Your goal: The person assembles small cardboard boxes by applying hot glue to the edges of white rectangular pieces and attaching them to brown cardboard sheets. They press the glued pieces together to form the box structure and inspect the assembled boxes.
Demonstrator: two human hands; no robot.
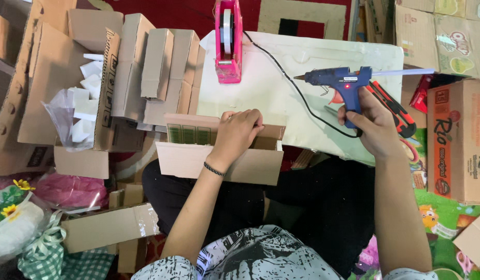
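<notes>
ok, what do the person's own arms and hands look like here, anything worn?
Both hands are bare, no gloves. The left hand has a thin dark braided bracelet at the wrist. The right hand shows no band or watch. Forearms are bare; short sleeves in a white fabric with black mottled print begin near the elbows.

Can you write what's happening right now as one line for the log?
left hand: presses cardboard box | right hand: holds blue glue gun over white board | pink tape dispenser: at the board's far edge

Matt cardboard box (pixel 219 155) — glossy plastic glue gun (pixel 343 83)
</notes>
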